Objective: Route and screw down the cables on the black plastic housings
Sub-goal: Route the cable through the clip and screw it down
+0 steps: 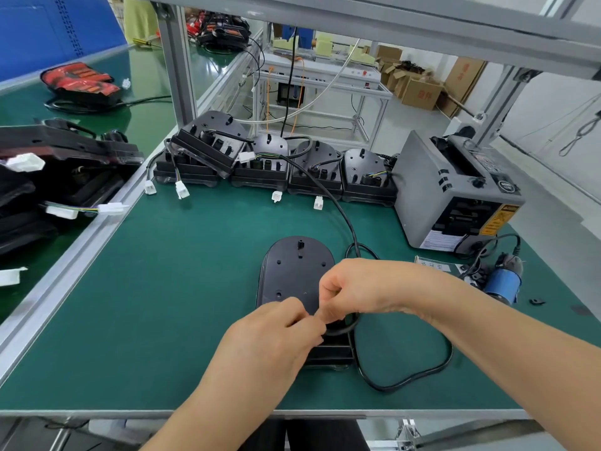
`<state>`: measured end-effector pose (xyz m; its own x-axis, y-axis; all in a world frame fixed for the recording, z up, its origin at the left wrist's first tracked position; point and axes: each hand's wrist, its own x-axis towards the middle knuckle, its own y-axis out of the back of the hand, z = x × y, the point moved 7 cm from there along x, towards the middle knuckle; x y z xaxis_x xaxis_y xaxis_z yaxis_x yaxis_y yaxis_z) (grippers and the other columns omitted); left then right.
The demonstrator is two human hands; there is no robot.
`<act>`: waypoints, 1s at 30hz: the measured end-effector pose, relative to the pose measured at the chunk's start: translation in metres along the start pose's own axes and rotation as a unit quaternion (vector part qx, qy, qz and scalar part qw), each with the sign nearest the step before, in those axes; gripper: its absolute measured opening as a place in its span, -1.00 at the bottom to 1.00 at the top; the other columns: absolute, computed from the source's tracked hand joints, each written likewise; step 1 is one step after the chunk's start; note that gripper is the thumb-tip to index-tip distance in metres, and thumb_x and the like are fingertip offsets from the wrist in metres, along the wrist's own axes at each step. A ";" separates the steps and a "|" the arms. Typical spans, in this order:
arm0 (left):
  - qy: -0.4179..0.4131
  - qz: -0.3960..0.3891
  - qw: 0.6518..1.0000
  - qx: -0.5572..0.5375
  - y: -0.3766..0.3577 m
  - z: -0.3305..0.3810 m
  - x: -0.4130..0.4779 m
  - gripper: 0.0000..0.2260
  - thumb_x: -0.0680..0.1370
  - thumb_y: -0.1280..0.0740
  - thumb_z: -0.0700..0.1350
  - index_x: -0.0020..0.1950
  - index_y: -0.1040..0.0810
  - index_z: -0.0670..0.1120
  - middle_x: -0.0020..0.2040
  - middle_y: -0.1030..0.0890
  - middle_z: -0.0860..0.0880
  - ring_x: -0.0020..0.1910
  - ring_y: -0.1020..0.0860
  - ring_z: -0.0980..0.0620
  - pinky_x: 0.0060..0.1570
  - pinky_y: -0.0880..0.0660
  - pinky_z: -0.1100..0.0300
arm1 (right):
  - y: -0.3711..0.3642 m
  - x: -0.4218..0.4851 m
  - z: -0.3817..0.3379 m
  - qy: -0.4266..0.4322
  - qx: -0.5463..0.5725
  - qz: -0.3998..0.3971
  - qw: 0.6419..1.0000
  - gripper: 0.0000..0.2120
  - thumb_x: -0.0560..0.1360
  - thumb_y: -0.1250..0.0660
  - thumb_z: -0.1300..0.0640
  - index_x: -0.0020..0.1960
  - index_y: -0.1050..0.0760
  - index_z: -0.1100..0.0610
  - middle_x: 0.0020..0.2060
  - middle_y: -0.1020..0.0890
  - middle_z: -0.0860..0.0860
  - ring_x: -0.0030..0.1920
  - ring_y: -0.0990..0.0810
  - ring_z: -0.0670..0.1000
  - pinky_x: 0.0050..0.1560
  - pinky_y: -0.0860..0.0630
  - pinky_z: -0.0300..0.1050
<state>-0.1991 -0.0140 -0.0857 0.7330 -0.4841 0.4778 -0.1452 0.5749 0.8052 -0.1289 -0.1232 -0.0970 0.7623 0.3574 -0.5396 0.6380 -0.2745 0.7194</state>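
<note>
No legible txt, labels, nos.

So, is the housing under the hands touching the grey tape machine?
Apart. The head view shows bare green mat lying plainly between the housing and the tape machine.

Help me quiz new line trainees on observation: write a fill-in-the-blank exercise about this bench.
1. The left hand and right hand meet over the near end of a black housing lying on a ___ mat.
2. A black cable loops on the mat to the ___ of that housing.
3. The connectors hanging from the housings at the back are ___.

Missing words: green; right; white.
</note>
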 end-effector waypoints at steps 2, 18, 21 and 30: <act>-0.008 -0.005 0.999 0.032 -0.003 0.001 -0.003 -0.76 0.25 -0.57 -0.31 -0.22 -0.62 -0.06 -0.32 -0.51 0.02 -0.43 -0.44 0.00 -0.60 -0.43 0.13 | 0.000 0.001 -0.002 0.000 -0.013 -0.004 1.000 -0.83 0.44 -0.42 -0.03 -0.27 -0.49 -0.02 -0.27 -0.56 -0.13 -0.19 -0.50 -0.10 -0.08 -0.44 -0.17; -0.014 0.030 0.997 0.067 -0.006 0.005 -0.009 -0.75 0.21 -0.55 -0.37 -0.26 -0.61 -0.10 -0.32 -0.51 0.00 -0.44 -0.46 0.00 -0.56 -0.44 0.18 | -0.004 -0.011 0.009 0.015 0.108 0.044 0.993 -0.89 0.47 -0.38 -0.04 -0.22 -0.56 -0.07 -0.28 -0.60 -0.17 -0.21 -0.51 -0.17 -0.13 -0.40 -0.25; -0.012 0.032 0.997 0.068 -0.006 0.004 -0.009 -0.74 0.19 -0.56 -0.36 -0.27 -0.60 -0.09 -0.32 -0.52 0.00 -0.45 -0.46 0.00 -0.57 -0.43 0.18 | -0.006 -0.011 0.012 0.014 0.119 0.066 0.991 -0.90 0.44 -0.42 -0.04 -0.22 -0.56 -0.05 -0.27 -0.60 -0.18 -0.20 -0.52 -0.16 -0.13 -0.43 -0.24; 0.010 0.022 0.998 0.059 -0.009 0.001 -0.009 -0.73 0.20 -0.57 -0.36 -0.28 -0.59 -0.09 -0.28 -0.54 0.01 -0.42 -0.51 0.00 -0.56 -0.47 0.15 | 0.028 -0.038 0.037 -0.006 0.125 0.207 0.970 -0.82 0.49 -0.32 -0.08 -0.22 -0.54 -0.03 -0.35 -0.63 -0.21 -0.47 -0.42 -0.19 -0.46 -0.34 -0.40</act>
<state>-0.2046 -0.0153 -0.0969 0.7372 -0.4462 0.5075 -0.2539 0.5131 0.8199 -0.1364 -0.1778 -0.0727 0.9594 0.1605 -0.2321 0.2815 -0.6008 0.7482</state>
